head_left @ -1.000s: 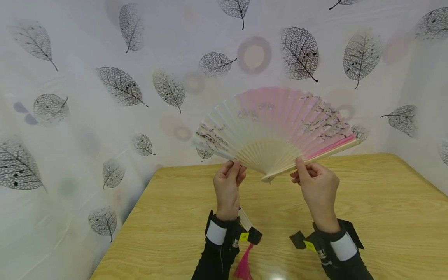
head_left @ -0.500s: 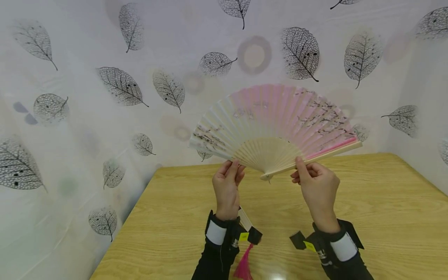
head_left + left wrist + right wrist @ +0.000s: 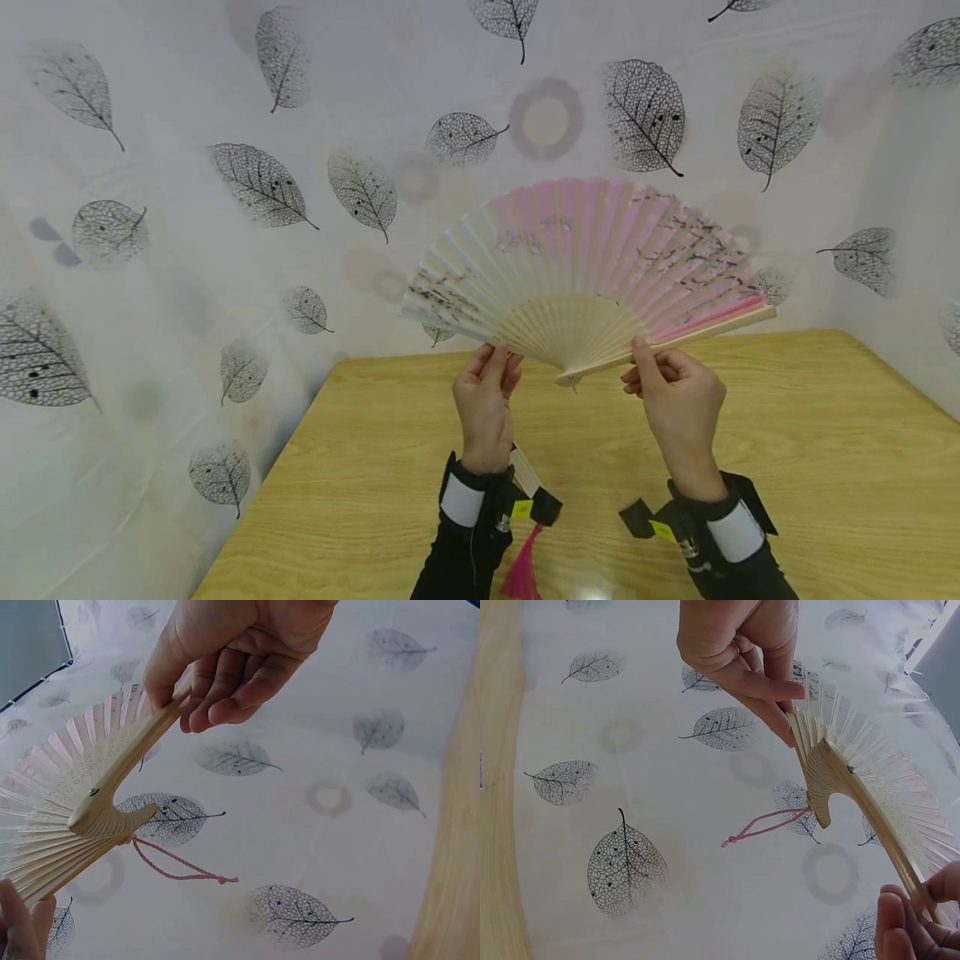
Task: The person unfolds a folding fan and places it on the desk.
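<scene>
A pink-and-white folding fan (image 3: 588, 242) with printed blossom branches is spread wide, pleats upward, above the back of the table. My left hand (image 3: 483, 408) pinches the ribs at its left side between thumb and fingers. On the other side, my right hand (image 3: 681, 408) pinches the pale wooden outer guard, thumb on the near face. Between the hands lies the riveted pivot (image 3: 570, 378). A thin pink cord loop (image 3: 184, 870) hangs from the pivot in the left wrist view. The same loop shows in the right wrist view, where the left hand (image 3: 742, 645) is at top.
A pale wooden strip (image 3: 525, 471), partly hidden by the left wrist, lies on the wood-grain table (image 3: 360, 467). A pink tassel (image 3: 523, 567) lies near it. Behind the table hangs a white leaf-printed cloth (image 3: 180, 75).
The fan has spread slightly wider, its white edge shifting left and its top edge rising a little. Both hands keep their pinch and have barely moved.
</scene>
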Action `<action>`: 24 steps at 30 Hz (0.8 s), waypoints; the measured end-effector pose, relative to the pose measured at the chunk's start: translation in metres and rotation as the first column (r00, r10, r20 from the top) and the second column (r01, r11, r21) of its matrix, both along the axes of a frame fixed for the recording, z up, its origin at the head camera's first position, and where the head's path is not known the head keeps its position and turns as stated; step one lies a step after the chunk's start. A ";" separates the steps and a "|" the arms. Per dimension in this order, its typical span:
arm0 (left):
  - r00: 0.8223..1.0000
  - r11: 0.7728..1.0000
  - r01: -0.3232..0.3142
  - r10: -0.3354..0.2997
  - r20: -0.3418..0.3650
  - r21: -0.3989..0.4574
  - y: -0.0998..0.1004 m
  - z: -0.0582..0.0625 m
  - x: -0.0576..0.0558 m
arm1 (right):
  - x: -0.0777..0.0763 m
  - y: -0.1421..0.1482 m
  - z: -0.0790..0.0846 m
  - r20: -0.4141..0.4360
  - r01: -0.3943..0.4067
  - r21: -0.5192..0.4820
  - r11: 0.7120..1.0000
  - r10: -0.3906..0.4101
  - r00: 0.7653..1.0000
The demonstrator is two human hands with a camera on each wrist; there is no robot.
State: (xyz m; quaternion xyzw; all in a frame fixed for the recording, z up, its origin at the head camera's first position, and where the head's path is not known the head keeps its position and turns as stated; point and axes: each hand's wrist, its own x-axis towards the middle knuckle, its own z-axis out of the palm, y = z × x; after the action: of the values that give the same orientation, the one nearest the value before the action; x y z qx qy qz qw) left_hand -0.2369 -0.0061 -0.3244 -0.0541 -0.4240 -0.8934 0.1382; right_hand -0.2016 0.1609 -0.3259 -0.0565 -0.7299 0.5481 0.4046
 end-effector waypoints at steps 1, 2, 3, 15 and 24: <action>1.000 1.000 -0.002 0.002 -0.002 0.005 0.000 0.000 0.000 | 0.000 -0.001 0.000 -0.006 -0.005 -0.007 1.000 0.005 1.000; 1.000 1.000 -0.004 0.004 -0.003 0.011 0.000 0.000 0.001 | 0.000 -0.001 0.000 -0.011 -0.011 -0.015 1.000 0.011 1.000; 1.000 1.000 -0.006 0.006 -0.003 0.016 0.000 0.001 0.001 | 0.000 -0.002 -0.001 -0.015 -0.014 -0.021 1.000 0.014 1.000; 1.000 0.998 -0.004 0.002 0.024 0.068 0.000 0.002 0.001 | -0.002 -0.002 -0.002 -0.004 -0.029 -0.071 0.997 0.029 1.000; 1.000 0.996 0.004 -0.006 0.026 0.088 0.001 0.002 0.001 | -0.001 -0.002 -0.001 -0.011 -0.036 -0.076 0.996 0.035 0.999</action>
State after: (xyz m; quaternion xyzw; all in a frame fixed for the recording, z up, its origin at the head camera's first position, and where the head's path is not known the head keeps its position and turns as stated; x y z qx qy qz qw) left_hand -0.2362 -0.0056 -0.3223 -0.0372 -0.3860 -0.9122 0.1325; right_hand -0.2031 0.1589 -0.3270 -0.0562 -0.7074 0.5827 0.3961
